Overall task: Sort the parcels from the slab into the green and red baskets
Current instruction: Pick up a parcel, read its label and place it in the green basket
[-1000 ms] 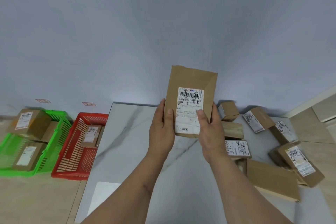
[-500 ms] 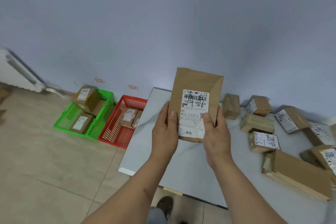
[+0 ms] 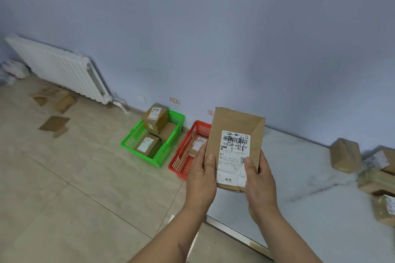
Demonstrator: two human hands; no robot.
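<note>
Left hand (image 3: 202, 179) curled round the lower left edge of a flat brown parcel (image 3: 235, 134), thumb laid across its front. Right hand (image 3: 259, 181) gripping the lower right edge the same way, thumb pressed on the white shipping label (image 3: 234, 156). Held upright between both hands, raised in front of the chest, label facing the camera with a barcode and dark handwritten marks across it. Top right corner of the parcel creased and folded.

Just behind the left hand, on the tiled floor: red basket (image 3: 188, 151), its right part hidden by the parcel and the left fingers, one labelled box visible inside. Left of that, touching or nearly touching: green basket (image 3: 171, 149) with several brown boxes, the top one (image 3: 155, 118) tilted and sticking above the rim. Small red tags on the wall above each basket, text too small to read.

Below and to the right of the hands: white marble-veined slab (image 3: 310, 177), bare under the right forearm. Further right, at the frame edge: a cluster of brown parcels (image 3: 345, 155) lying on the slab, some with labels, partly cut off.

Far to the left of the hands: white radiator (image 3: 57, 68) against the blue wall, flattened cardboard scraps (image 3: 54, 123) scattered on the floor, a pale bag in the corner.
</note>
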